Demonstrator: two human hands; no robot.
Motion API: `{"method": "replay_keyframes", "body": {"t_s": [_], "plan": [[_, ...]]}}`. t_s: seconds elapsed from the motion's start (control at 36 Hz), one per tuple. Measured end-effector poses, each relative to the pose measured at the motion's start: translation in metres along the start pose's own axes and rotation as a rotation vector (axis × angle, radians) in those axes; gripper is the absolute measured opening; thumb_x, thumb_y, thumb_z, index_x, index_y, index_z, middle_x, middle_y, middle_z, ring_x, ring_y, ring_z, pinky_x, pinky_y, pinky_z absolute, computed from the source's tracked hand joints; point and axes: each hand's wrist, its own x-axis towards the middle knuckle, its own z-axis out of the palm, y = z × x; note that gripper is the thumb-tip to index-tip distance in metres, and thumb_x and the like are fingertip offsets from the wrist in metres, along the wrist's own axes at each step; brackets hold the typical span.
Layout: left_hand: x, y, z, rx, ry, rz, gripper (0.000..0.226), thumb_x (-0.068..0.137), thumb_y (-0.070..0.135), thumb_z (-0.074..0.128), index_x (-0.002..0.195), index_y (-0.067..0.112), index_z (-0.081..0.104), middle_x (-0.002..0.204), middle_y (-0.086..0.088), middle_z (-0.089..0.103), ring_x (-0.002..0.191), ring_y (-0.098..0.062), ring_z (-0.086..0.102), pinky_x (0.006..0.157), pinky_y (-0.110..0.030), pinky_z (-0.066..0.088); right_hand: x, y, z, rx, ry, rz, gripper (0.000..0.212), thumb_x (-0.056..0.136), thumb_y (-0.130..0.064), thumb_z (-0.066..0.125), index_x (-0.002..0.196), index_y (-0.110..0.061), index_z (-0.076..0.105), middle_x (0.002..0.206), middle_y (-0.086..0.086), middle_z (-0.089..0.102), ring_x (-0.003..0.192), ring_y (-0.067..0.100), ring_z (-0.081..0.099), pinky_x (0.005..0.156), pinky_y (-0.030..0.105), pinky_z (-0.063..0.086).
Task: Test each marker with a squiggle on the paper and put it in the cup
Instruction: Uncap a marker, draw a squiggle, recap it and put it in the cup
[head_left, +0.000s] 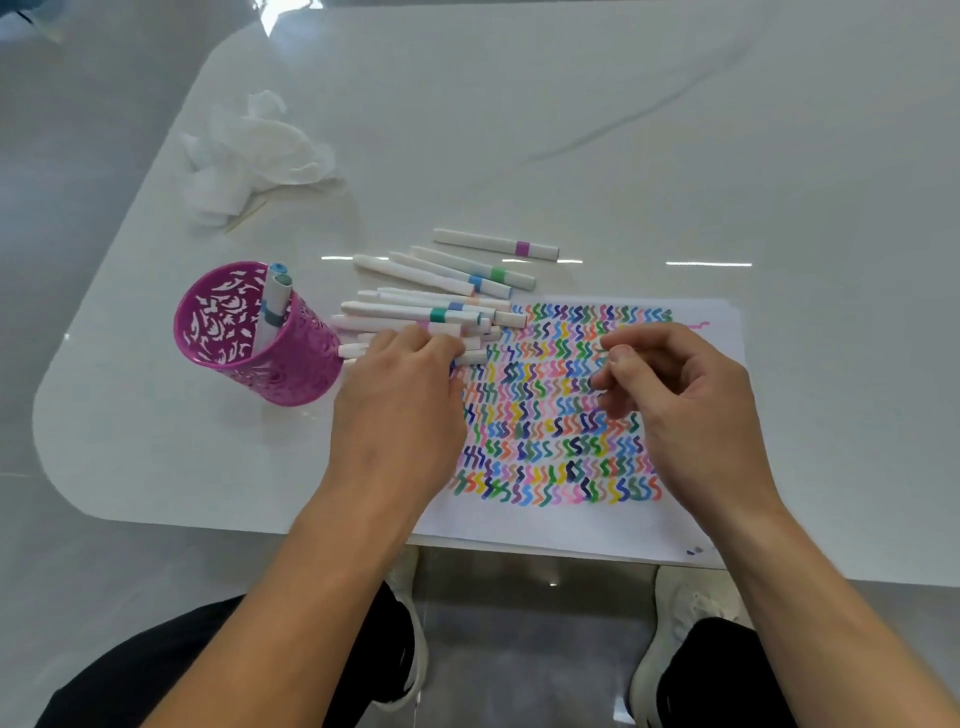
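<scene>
A white bench (571, 130) carries a paper (571, 530) covered in colored squiggles. The right hand (685, 395) hovers above it, loosely curled and empty. The left hand (400, 395) rests on the loose markers (441, 306); any grip is hidden. Just left, a purple cup (291, 374) holds two markers (275, 301).

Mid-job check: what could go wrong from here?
1. The left hand rests on the loose marker pile; pulling one out may send others rolling.
2. The purple cup stands close beside that hand and could be knocked over.
3. The paper is almost full of squiggles, so a new test mark may be hard to read.
</scene>
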Motion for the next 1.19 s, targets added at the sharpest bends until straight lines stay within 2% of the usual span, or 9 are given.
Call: {"method": "replay_keyframes", "body": {"t_s": [0.19,0.33,0.42,0.56,0.64,0.81,0.92,1.06,1.19], "plan": [[0.005,0.006,0.008,0.035,0.003,-0.061,0.029,0.096,0.022,0.061,0.124,0.018,0.066,0.114,-0.002,0.066,0.107,-0.021,0.055,0.084,-0.035,0.048,0.001,0.001,-0.004,-0.018,0.008,0.002,0.014,0.103,-0.013,0.062,0.1,-0.022,0.072,0.082,-0.008,0.076,0.072,0.009,0.073,0.066,0.015,0.056],[0.008,0.008,0.013,0.037,0.033,-0.08,0.018,0.095,0.02,0.063,0.111,0.015,0.068,0.11,-0.003,0.064,0.105,-0.021,0.053,0.084,-0.036,0.047,0.003,0.003,-0.006,-0.023,0.024,0.012,0.013,0.103,-0.013,0.062,0.101,-0.021,0.072,0.081,-0.008,0.075,0.071,0.009,0.072,0.066,0.016,0.057],[0.008,0.01,0.015,0.062,0.039,-0.069,0.015,0.096,0.019,0.061,0.108,0.014,0.068,0.108,-0.002,0.063,0.104,-0.02,0.052,0.078,-0.033,0.046,0.004,0.003,-0.006,-0.028,0.031,0.017,0.014,0.103,-0.012,0.062,0.1,-0.02,0.073,0.079,-0.006,0.075,0.071,0.009,0.072,0.067,0.018,0.058],[0.006,0.015,0.017,0.085,0.009,-0.061,0.019,0.093,0.022,0.064,0.112,0.016,0.063,0.109,-0.002,0.064,0.1,-0.018,0.049,0.075,-0.03,0.041,0.005,0.004,-0.007,-0.036,0.097,0.026,0.016,0.102,-0.011,0.062,0.095,-0.021,0.071,0.082,-0.002,0.075,0.07,0.009,0.072,0.065,0.017,0.058],[0.006,0.016,0.017,0.07,0.011,-0.067,0.026,0.091,0.019,0.069,0.116,0.019,0.06,0.108,0.0,0.063,0.094,-0.014,0.042,0.072,-0.028,0.033,0.006,0.006,-0.008,-0.058,0.108,0.044,0.016,0.102,-0.012,0.062,0.095,-0.022,0.071,0.082,-0.002,0.075,0.07,0.007,0.072,0.064,0.015,0.057],[0.006,0.021,0.015,0.049,-0.01,-0.03,0.028,0.089,0.015,0.072,0.116,0.018,0.065,0.109,-0.001,0.066,0.103,-0.02,0.054,0.073,-0.029,0.036,0.008,0.015,-0.013,-0.074,0.163,0.153,0.014,0.101,-0.013,0.062,0.096,-0.019,0.073,0.077,-0.006,0.075,0.066,0.005,0.072,0.061,0.016,0.057],[0.007,0.026,0.015,-0.062,0.008,0.019,0.026,0.093,0.011,0.068,0.118,0.017,0.065,0.11,0.0,0.064,0.103,-0.019,0.053,0.081,-0.031,0.045,0.009,0.018,-0.014,-0.062,0.141,0.215,0.013,0.102,-0.013,0.061,0.1,-0.016,0.073,0.08,-0.004,0.075,0.064,0.003,0.07,0.06,0.015,0.056],[0.009,0.042,0.015,-0.242,0.035,0.086,0.024,0.098,0.013,0.062,0.122,0.016,0.066,0.111,0.001,0.061,0.107,-0.015,0.05,0.083,-0.021,0.034,0.009,0.02,-0.017,-0.075,0.088,0.241,0.014,0.102,-0.013,0.061,0.097,-0.019,0.073,0.079,-0.005,0.075,0.067,0.006,0.073,0.061,0.016,0.058],[0.009,0.055,0.016,-0.395,0.037,0.138,0.031,0.101,0.014,0.056,0.131,0.021,0.062,0.103,0.012,0.05,0.095,-0.005,0.045,0.076,-0.014,0.029,0.008,0.018,-0.02,-0.03,0.048,0.259,0.012,0.102,-0.013,0.062,0.099,-0.016,0.073,0.08,-0.003,0.076,0.07,0.01,0.074,0.067,0.022,0.062]]}}
